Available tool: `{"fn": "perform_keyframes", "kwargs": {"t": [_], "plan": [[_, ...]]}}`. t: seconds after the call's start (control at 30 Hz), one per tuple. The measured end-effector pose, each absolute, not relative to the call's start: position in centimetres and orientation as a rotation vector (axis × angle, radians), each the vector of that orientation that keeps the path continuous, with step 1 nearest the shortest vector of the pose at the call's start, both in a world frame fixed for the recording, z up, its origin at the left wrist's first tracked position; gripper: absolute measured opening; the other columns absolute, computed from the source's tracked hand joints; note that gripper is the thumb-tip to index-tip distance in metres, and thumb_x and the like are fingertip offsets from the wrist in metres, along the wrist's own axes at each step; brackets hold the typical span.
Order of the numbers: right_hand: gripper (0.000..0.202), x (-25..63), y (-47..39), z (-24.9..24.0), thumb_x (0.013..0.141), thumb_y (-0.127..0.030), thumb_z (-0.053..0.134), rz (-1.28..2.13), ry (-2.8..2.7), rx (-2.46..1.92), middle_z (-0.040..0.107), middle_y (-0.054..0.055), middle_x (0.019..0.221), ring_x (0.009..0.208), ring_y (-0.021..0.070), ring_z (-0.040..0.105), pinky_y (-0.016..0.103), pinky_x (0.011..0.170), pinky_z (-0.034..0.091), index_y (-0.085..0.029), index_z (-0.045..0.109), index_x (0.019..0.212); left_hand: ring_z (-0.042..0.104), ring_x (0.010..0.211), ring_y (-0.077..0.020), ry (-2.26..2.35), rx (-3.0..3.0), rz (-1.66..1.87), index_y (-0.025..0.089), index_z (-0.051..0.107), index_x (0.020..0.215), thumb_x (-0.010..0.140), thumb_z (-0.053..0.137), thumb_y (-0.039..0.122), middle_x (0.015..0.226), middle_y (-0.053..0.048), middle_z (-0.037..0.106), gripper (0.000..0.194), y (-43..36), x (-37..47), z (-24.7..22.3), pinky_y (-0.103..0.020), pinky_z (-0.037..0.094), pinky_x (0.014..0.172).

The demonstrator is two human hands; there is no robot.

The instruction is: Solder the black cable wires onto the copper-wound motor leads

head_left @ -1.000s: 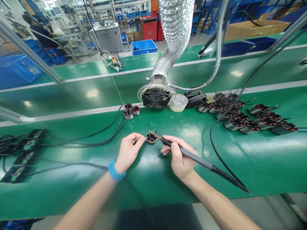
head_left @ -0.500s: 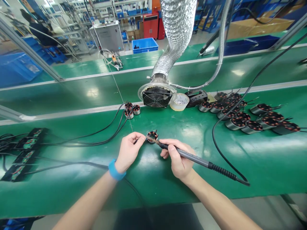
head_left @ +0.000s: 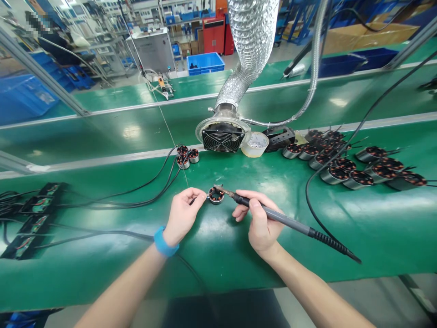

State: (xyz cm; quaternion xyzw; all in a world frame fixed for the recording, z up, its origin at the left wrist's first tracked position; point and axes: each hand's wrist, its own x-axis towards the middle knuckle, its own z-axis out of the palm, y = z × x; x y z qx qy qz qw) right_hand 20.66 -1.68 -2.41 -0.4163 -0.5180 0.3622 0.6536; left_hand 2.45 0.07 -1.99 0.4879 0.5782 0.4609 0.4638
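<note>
Gripping soldering iron pen-style in right hand, with thumb pressed to grip and lower fingers curled; pinching thin wire in left hand between thumb and forefinger. Holding tip at far edge of copper-wound stator, lying on green bench just beside left hand, with contact unclear: could scorch windings or burn fingertips through a slip, or skid stator, with no clamp visible, through a tug on wire. Farther back, could knock bunched stators on right together through snagging with looping iron cord.
</note>
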Motion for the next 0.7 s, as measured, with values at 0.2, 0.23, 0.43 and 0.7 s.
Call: {"fn": "perform_keyframes", "kwargs": {"t": [0.2,0.23,0.43,0.7], "plan": [[0.025,20.5,-1.4,-2.3,0.100,-0.032,0.048,0.772,-1.213,-1.037,0.068,-0.001,0.066,0.050,0.0129,0.062,0.027,0.049,0.054,-0.021,0.068,0.109,0.052,0.061,-0.0098,1.419,1.177,1.133,0.015,0.068,0.080,0.081,0.071,0.037,0.076,-0.002,0.066,0.022,0.1,2.5,-2.1,-0.022,0.040,0.057],[0.025,20.4,-1.3,-2.2,0.100,-0.032,0.048,0.760,-1.226,-1.071,0.069,-0.001,0.070,0.052,0.0130,0.063,0.028,0.052,0.055,-0.021,0.067,0.112,0.052,0.061,-0.0098,1.422,1.176,1.134,0.015,0.068,0.080,0.081,0.071,0.037,0.075,-0.002,0.066,0.022,0.1,2.5,-2.1,-0.022,0.040,0.057],[0.031,19.8,-0.4,-2.4,0.094,-0.022,0.053,0.603,-1.436,-1.220,0.067,0.007,0.107,0.097,0.0207,0.068,0.040,0.089,0.056,-0.023,0.059,0.124,0.054,0.063,-0.0108,1.417,1.185,1.137,0.015,0.067,0.079,0.082,0.070,0.037,0.076,-0.002,0.067,0.023,0.0,2.5,-1.7,-0.022,0.041,0.058],[0.058,19.1,0.4,-4.8,0.086,-0.014,0.063,0.675,-1.639,-1.097,0.056,0.010,0.125,0.109,0.0235,0.064,0.043,0.098,0.054,-0.026,0.044,0.139,0.059,0.074,-0.0136,1.349,1.345,1.197,0.017,0.072,0.085,0.089,0.064,0.033,0.086,-0.005,0.063,0.018,-0.5,2.2,-1.5,-0.023,0.046,0.064]]}}
